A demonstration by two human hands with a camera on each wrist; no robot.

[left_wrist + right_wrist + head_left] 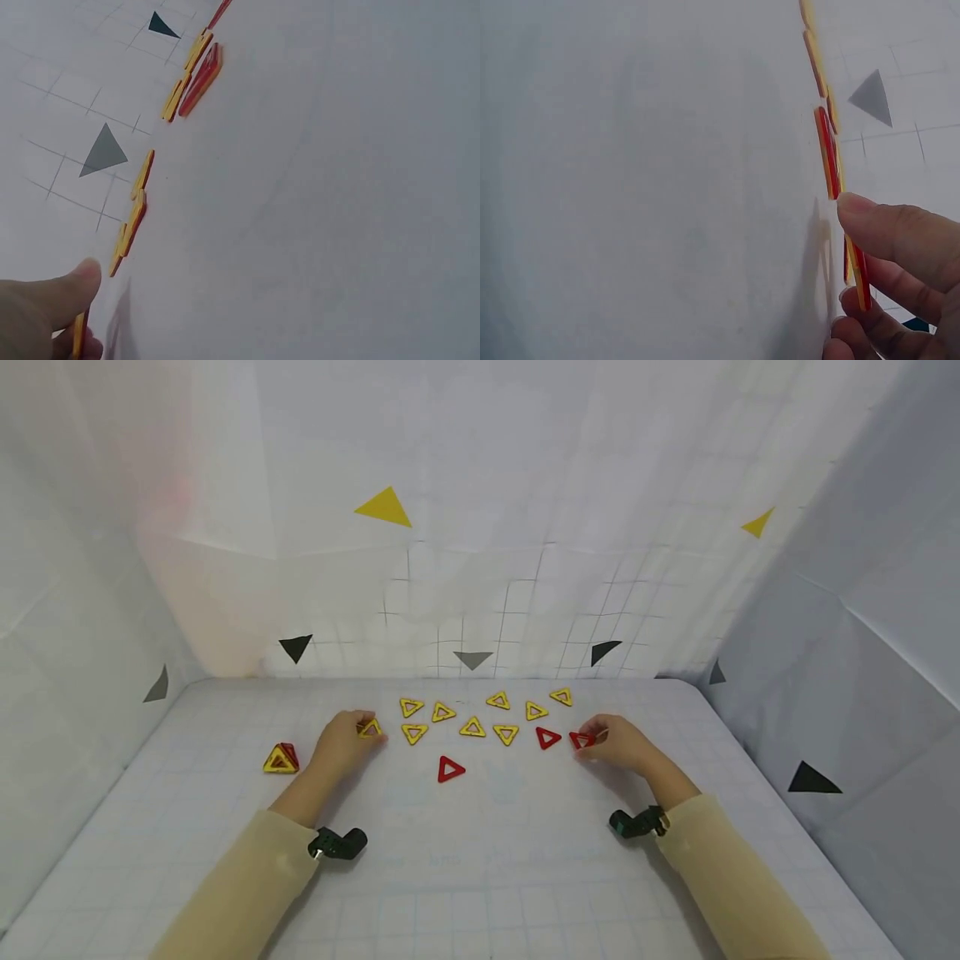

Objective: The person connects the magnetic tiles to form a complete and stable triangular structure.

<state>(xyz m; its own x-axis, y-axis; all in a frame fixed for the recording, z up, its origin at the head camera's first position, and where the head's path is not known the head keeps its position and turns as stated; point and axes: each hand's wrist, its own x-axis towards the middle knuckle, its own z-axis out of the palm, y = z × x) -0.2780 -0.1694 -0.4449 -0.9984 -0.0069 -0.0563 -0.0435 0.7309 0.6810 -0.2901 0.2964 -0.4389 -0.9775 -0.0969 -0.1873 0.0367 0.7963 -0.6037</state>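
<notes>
My left hand [339,745] pinches a yellow triangular tile [372,724] with a hollow middle, at the left end of a spread of similar tiles. In the left wrist view, its thumb [84,279] lies along the edge of that tile [79,337]. At the right end, my right hand [621,745] grips a red triangular tile [577,739] between thumb and fingers; the right wrist view shows this tile [862,281] edge-on. Just left of it lies another red tile [548,748]. Several yellow tiles [472,735] stretch between the hands in two loose rows.
A single red tile [441,775] lies nearer me, below the rows. Left of my left forearm sits a small pile of tiles [279,772], yellow on top with red behind. White sheeting [480,568] with printed triangles stands behind the white table [465,860].
</notes>
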